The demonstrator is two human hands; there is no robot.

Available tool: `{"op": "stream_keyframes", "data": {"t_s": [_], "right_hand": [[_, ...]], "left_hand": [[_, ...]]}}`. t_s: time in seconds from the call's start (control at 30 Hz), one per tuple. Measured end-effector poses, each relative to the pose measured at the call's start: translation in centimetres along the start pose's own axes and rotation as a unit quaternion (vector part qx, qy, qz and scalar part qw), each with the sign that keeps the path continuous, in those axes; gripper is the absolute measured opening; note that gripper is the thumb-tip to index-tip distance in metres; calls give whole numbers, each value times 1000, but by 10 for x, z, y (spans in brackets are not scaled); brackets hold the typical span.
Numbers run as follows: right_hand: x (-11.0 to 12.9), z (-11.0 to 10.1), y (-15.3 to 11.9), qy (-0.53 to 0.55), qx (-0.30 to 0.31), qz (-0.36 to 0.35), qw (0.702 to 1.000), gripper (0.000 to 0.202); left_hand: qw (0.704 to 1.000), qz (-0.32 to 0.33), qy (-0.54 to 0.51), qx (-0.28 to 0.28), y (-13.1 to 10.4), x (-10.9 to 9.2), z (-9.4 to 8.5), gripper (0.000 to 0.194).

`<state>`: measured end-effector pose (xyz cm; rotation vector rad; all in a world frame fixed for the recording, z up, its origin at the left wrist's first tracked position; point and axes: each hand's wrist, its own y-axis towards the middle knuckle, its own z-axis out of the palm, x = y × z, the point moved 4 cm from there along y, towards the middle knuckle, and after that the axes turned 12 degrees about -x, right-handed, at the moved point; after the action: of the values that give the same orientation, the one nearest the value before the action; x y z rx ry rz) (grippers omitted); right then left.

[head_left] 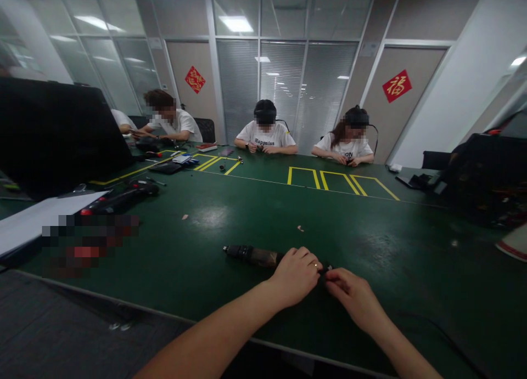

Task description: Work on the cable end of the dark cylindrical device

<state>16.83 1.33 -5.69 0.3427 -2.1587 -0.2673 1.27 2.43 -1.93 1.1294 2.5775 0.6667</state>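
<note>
A dark, long cylindrical tool lies on the green table, its narrow tip pointing left. My left hand wraps over the right part of this tool, with a ring on one finger. Just to the right, my right hand has its thumb and fingers pinched at the tool's rear end, by a small dark piece with a light spot. Whether that piece is a plug or part of the tool cannot be made out. The fingertips of both hands are nearly touching.
The green table carries yellow tape outlines. At the left are a black screen, white papers and another dark tool. Several people sit across the table. A cable runs at the lower right.
</note>
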Motion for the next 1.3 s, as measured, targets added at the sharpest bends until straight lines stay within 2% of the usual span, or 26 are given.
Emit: {"op": "stream_keyframes", "data": {"t_s": [0.2, 0.3, 0.4, 0.57, 0.73, 0.9, 1.03, 1.17, 1.3], "right_hand": [[-1, -1, -2, -20, -9, -17, 1000, 19], [3, -6, 2, -52, -16, -55, 997, 16], [7, -7, 5, -94, -12, -88, 992, 14], [6, 2, 0, -91, 10, -75, 993, 14], [6, 4, -8, -74, -17, -39, 996, 15], [6, 4, -8, -58, -27, -31, 997, 15], [7, 5, -9, -52, -55, -73, 994, 19], [8, 8, -12, -62, -58, -129, 988, 24], [9, 8, -13, -73, -57, -139, 986, 25]], "left_hand": [[1000, -27, -6, 3, -2, 1, 0, 22], [999, -35, 6, -6, -2, 0, -1, 21], [999, -37, 2, 8, -1, -1, 0, 21], [998, -48, -7, 36, 1, -2, 1, 16], [999, -45, -17, 16, 1, 0, -5, 21], [998, -51, -17, 31, 0, 1, -6, 21], [999, -37, -15, 32, -3, -1, -4, 17], [999, -27, -25, 35, -5, -2, -3, 15], [999, -15, -27, 40, -5, -3, -5, 11]]}}
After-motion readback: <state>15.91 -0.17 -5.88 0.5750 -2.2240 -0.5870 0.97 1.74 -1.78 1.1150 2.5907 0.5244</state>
